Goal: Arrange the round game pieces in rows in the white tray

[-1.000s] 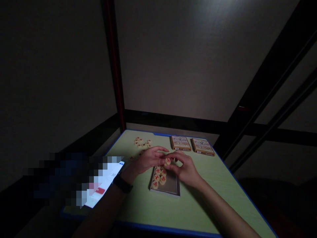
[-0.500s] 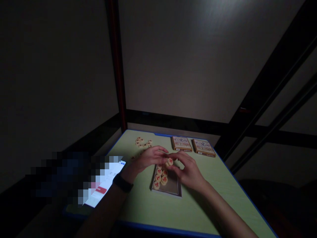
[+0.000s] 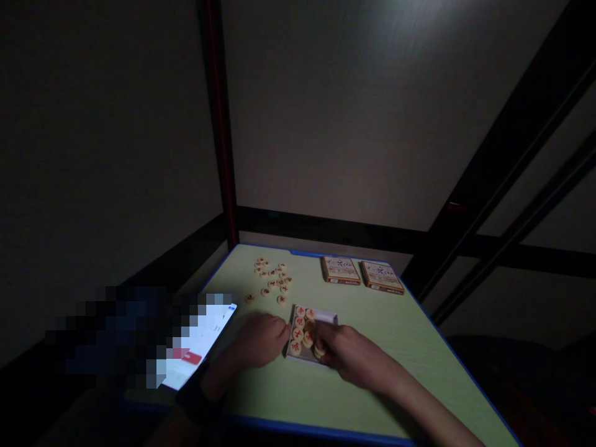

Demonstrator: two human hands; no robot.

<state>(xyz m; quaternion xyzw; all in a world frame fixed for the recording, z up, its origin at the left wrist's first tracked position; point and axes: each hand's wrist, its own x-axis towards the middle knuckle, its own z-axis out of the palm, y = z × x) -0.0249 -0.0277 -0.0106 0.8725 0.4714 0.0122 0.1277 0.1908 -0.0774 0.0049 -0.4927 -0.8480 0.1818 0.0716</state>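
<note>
An open shallow box (image 3: 302, 357) stands on the table with round xiangqi pieces (image 3: 298, 335) inside, marked with red characters. The pieces sit in rows along its left side. My right hand (image 3: 351, 354) reaches into the box, thumb and fingers closed on a small stack of xiangqi pieces (image 3: 319, 351) low over its floor; the hand partly hides the stack and the box's right side. Slightly blurred, my left hand (image 3: 264, 338) is curled closed at the box's left wall. What its fingers hold, if anything, is hidden.
Loose dark-marked xiangqi pieces (image 3: 272, 284) lie scattered on the table's far left. Two closed flat boxes (image 3: 341, 270) lie side by side at the back right. A lit phone (image 3: 205, 344) is at the left, partly pixelated. The green table (image 3: 395, 385) has a blue edge.
My right hand has brought its pieces down into the box, toward me. My left hand has drawn back left and closed, uncovering the scattered pieces and the box's far end.
</note>
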